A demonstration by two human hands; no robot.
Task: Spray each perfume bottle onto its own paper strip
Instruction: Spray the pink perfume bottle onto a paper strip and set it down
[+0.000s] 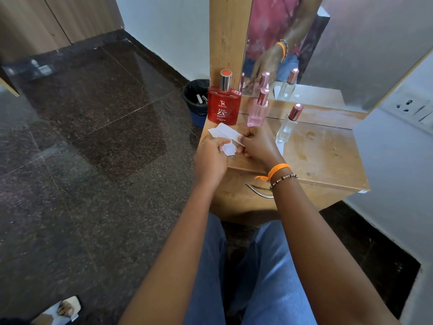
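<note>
Both hands, left (212,152) and right (255,143), pinch the strips (226,133) mid-frame, likely separating one per bottle (223,106).

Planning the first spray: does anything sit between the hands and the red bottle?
Nothing visible blocks it. The red bottle stands just behind the paper strips that the left hand and right hand hold; both hands are occupied.

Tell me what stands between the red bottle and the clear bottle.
In the head view, the pink bottle stands between the red bottle and the clear bottle.
</note>
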